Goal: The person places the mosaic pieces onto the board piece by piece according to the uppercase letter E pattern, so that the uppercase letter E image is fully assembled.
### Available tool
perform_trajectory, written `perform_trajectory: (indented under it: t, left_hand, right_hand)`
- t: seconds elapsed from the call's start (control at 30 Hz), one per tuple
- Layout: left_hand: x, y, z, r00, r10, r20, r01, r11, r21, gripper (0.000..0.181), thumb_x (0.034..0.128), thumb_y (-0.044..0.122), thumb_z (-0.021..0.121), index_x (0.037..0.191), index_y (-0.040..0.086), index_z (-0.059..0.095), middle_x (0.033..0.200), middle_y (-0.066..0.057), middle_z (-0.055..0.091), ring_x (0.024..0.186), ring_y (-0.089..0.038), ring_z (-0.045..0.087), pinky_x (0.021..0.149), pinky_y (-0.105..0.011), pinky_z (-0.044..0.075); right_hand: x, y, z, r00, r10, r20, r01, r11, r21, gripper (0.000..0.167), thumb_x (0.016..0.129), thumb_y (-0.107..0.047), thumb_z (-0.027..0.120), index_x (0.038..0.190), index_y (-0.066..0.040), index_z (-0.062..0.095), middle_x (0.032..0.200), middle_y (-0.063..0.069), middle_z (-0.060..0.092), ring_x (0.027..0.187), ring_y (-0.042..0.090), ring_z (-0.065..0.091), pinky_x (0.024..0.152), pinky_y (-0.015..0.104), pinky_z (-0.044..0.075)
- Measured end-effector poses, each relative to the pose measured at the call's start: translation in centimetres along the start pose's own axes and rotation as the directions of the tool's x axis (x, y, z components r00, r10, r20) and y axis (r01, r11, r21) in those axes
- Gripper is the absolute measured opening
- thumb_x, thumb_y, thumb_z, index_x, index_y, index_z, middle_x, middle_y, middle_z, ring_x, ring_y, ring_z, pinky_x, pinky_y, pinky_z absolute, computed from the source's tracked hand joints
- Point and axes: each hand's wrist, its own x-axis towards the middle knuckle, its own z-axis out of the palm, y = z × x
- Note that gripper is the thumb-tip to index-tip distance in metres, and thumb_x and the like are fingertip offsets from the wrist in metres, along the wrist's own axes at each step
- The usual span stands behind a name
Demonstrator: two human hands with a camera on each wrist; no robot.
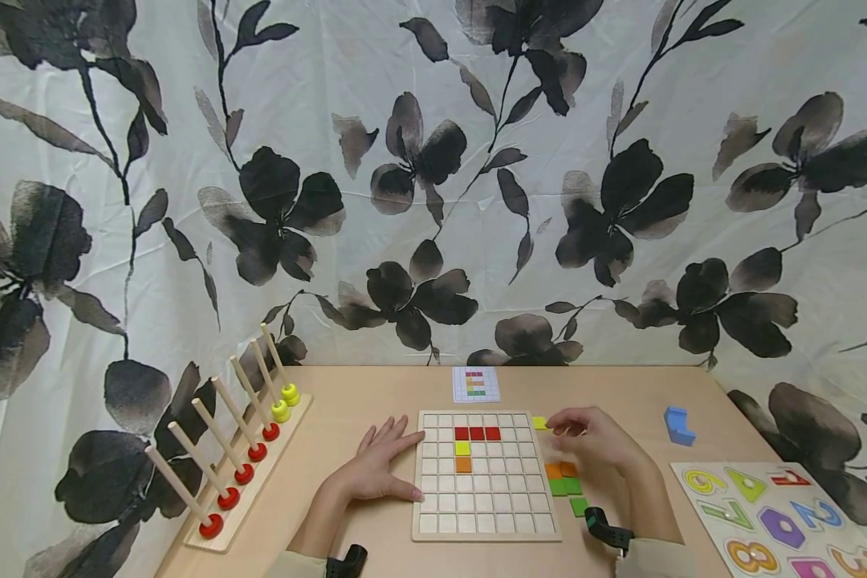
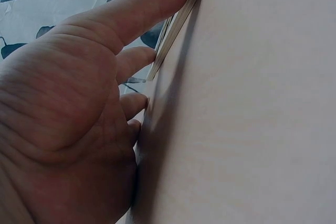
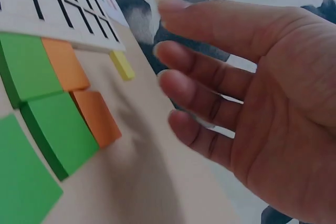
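Observation:
A wooden grid board [image 1: 487, 476] lies on the table, with several red tiles [image 1: 478, 433] in a row, a yellow tile [image 1: 462, 448] under the leftmost and an orange tile [image 1: 463, 464] below that. My left hand [image 1: 376, 470] rests spread at the board's left edge; in the left wrist view the hand [image 2: 68, 98] touches that edge [image 2: 178, 22]. My right hand [image 1: 600, 437] hovers right of the board near a loose yellow tile [image 1: 539, 422]. In the right wrist view the hand [image 3: 247, 77] holds nothing, fingers loosely bent, beside orange [image 3: 97, 118] and green tiles [image 3: 60, 132].
A pattern card [image 1: 476, 384] lies behind the board. At the left stands a peg rack [image 1: 242, 510] with red and yellow rings. A blue piece [image 1: 679, 426] and a number puzzle board [image 1: 780, 514] are on the right. A flowered cloth [image 1: 433, 241] hangs behind the table.

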Motion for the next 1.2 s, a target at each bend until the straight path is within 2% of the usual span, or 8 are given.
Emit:
perform_trajectory:
  t: [0.23,0.43,1.0,1.2]
  left_hand:
    - [0.0,0.0,0.0,1.0,0.0,-0.002,0.0,1.0,-0.002,0.103,0.0714,0.059,0.089,0.157,0.021,0.047,0.174,-0.02,0.016,0.162,-0.042,0.003,0.126,-0.068,-0.005]
    - [0.0,0.0,0.0,1.0,0.003,-0.004,-0.003,1.0,0.004,0.103,0.0713,0.06,0.089,0.157,0.021,0.047,0.174,-0.02,0.016,0.162,-0.042,0.003,0.126,-0.068,-0.004]
    - [0.0,0.0,0.0,1.0,-0.006,0.002,0.006,1.0,0.004,0.103,0.0719,0.06,0.088,0.158,0.022,0.046,0.174,-0.019,0.015,0.162,-0.041,0.003,0.126,-0.067,-0.005]
    - [0.0,0.0,0.0,1.0,-0.008,0.005,0.008,1.0,0.006,0.103,0.0718,0.06,0.088,0.158,0.022,0.046,0.174,-0.019,0.015,0.163,-0.041,0.002,0.126,-0.067,-0.005]
  right_hand:
    - [-0.1,1.6,-0.4,0.99,-0.012,0.14,0.016,0.999,-0.03,0.025,0.086,-0.01,0.084,0.108,-0.004,0.076,0.103,0.009,0.073,0.092,0.023,0.058,0.077,0.022,0.049]
    - [-0.5,1.8,-0.5,0.979,0.015,0.203,-0.017,1.0,0.007,0.021,0.085,-0.007,0.084,0.104,-0.002,0.075,0.093,0.012,0.069,0.087,0.022,0.055,0.071,0.024,0.046]
    - [-0.8,1.6,-0.3,0.975,0.039,0.218,-0.036,0.999,-0.019,0.017,0.081,0.002,0.084,0.096,-0.001,0.077,0.087,0.008,0.069,0.084,0.021,0.056,0.07,0.025,0.046]
    - [-0.8,1.5,-0.2,0.972,0.009,0.234,-0.013,1.0,0.016,0.017,0.081,0.006,0.082,0.096,0.003,0.076,0.086,0.011,0.07,0.079,0.02,0.056,0.066,0.022,0.047]
